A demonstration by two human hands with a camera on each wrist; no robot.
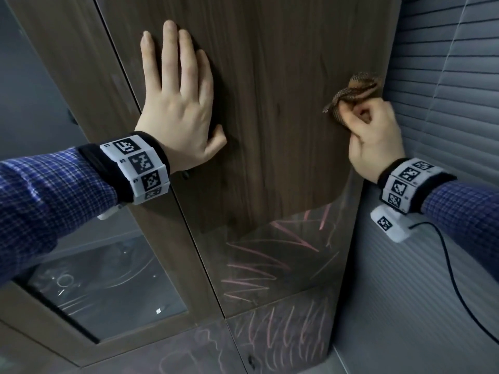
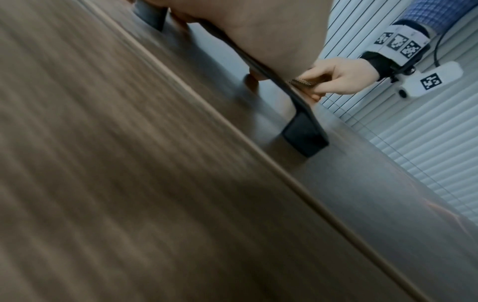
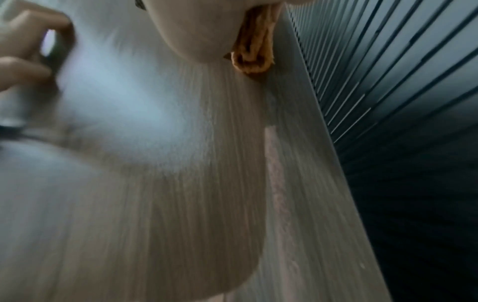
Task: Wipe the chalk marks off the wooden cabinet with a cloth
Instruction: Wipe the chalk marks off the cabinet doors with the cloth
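Pink chalk marks (image 1: 259, 268) cover the lower part of a wooden cabinet door (image 1: 270, 103), running down onto the panel below, while the upper part of the door shows bare dark wood grain. A bunched brown cloth (image 1: 353, 93) sits against the door close to its right edge, pinched between the curled fingers and thumb of the person's right hand (image 1: 375, 139), well above the remaining scribbles. The left hand (image 1: 181, 103) lies flat on the same door further left, fingers straight and spread, holding nothing; the left wrist view shows a dark door handle (image 2: 302, 130) just under that palm. To the left stands a second door with a glass pane (image 1: 108, 287) that carries faint white scrawls, and to the right hang grey window blinds (image 1: 445, 103), with a thin black cable (image 1: 459, 287) trailing from the camera on the right wrist. Most of the chalk appears still to be cleared. The cloth is wadded small, so it may smear chalk dust across the clean wood rather than lift it; working so near the edge, it could slip off the door, and the dangling cable might catch as the hand drops toward the marks.
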